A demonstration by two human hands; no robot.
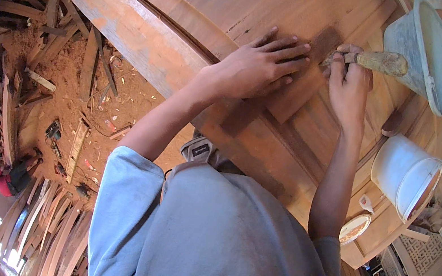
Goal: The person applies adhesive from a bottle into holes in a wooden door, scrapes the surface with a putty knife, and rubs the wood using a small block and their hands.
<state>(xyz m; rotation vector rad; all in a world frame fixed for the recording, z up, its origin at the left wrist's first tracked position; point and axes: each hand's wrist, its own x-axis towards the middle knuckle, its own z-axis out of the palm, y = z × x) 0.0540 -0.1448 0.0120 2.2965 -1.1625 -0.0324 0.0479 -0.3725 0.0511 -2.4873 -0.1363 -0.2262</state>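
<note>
A wooden panelled door (150, 36) lies flat in front of me, its surface patched with orange-brown and darker areas. My left hand (268, 68) rests palm down on it, fingers spread, beside a dark brown strip across the panel. Just to its right, my right hand (349, 80) grips a wooden-handled tool (383, 62). The handle sticks out to the right past my fingers. Its short blade points left toward the door; the tip is too small to tell its exact kind.
Right of my hands stand a grey bucket (414, 50) and a white bucket (399, 170). A small round tub (355, 229) with brownish stuff sits at the door's near right. A dark block (392, 123) lies between the buckets. Wood offcuts (90, 61) and sawdust cover the floor at left.
</note>
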